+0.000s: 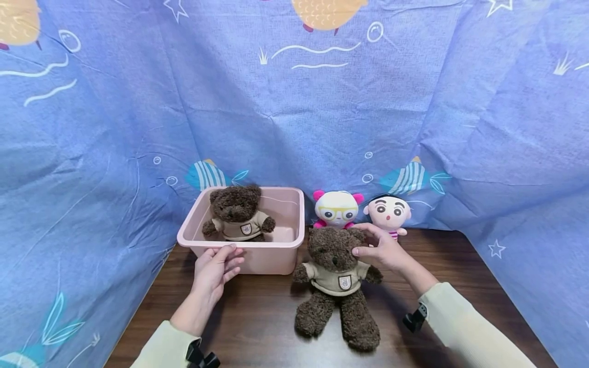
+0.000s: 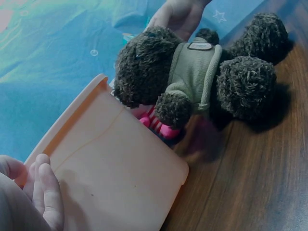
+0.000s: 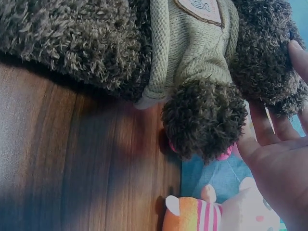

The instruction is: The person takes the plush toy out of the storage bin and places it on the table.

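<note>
A dark brown curly teddy bear (image 1: 334,258) in a beige knitted top with a badge is held upright at the front by my right hand (image 1: 384,250). My thumb presses on the side of its head, with the other fingers behind; the right wrist view shows them at the bear's head (image 3: 269,57). On the left, my left hand (image 1: 216,268) grips the front rim of a pink plastic tub (image 1: 271,259), thumb at the rim and fingers along the outer wall. A similar brown bear (image 1: 235,212) in a beige top sits inside the tub.
Behind the held bear stand a white plush with pink ears and yellow glasses (image 1: 337,209) and a black-haired doll (image 1: 388,214) in pink stripes. All stand on a dark wooden table (image 1: 257,317). A blue fish-print cloth (image 1: 276,128) surrounds the back and sides.
</note>
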Tool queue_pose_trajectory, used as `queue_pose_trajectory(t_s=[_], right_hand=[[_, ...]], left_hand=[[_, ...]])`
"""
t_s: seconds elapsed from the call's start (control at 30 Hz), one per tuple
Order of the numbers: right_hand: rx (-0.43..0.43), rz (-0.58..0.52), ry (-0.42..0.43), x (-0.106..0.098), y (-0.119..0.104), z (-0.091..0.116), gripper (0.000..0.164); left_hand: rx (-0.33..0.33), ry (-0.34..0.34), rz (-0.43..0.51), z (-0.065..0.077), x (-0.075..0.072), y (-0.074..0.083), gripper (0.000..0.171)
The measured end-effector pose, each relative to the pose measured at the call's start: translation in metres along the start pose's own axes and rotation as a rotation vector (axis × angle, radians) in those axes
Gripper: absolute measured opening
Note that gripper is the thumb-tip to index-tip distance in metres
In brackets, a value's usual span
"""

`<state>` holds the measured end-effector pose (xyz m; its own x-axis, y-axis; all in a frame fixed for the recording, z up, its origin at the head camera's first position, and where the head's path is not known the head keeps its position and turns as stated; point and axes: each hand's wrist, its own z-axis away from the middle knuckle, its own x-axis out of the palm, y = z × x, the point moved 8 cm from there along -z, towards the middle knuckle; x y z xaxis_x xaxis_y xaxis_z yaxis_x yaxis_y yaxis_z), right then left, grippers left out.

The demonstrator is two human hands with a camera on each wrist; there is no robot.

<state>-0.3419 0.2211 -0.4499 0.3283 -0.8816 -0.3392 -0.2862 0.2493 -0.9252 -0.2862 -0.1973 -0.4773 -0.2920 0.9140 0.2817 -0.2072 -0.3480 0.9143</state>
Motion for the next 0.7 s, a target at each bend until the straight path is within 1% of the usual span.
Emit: queue_pose_trajectory(t_s=[0.3,0.53,0.6,0.7], right_hand=[[-0.015,0.092,0.051,-0.015,-0.004,-0.007,0.056],[-0.049,0.041,0.032,-0.022,-0.017,-0.018,0.056],[-0.047,0.039,0.032,-0.023,-0.022,-0.021,0.056],[-0.046,0.067,0.039,-0.025,-0.03,-0.025,0.055]], left_hand=[[-0.001,0.001,-0.011,0.0,0.0,0.001,0.023],[0.005,0.001,-0.009,0.001,0.0,0.001,0.022],[0.005,0.002,-0.006,0.001,0.0,0.001,0.022],[0.005,0.002,-0.005,0.001,0.0,0.001,0.022]])
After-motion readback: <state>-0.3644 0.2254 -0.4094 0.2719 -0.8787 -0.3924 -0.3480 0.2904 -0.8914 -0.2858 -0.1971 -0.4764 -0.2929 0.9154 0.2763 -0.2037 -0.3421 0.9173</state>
